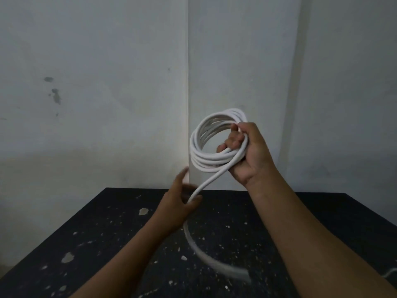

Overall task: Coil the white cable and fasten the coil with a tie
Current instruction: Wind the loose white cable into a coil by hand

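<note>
My right hand (pixel 251 153) is raised above the table and holds the white cable (pixel 198 145), wound into a coil of several loops. From the coil's lower edge one strand runs down and left into my left hand (pixel 180 201), whose fingers curl loosely around it. Below that hand the loose tail (pixel 206 258) curves down and right over the table, blurred by motion. Its end lies near the front of the table. No tie is in view.
A black table (pixel 107 244) speckled with pale paint spots fills the lower half of the view. Behind it stands a grey-white wall (pixel 107 82) with a vertical corner. A thin pale object (pixel 390 273) shows at the right edge.
</note>
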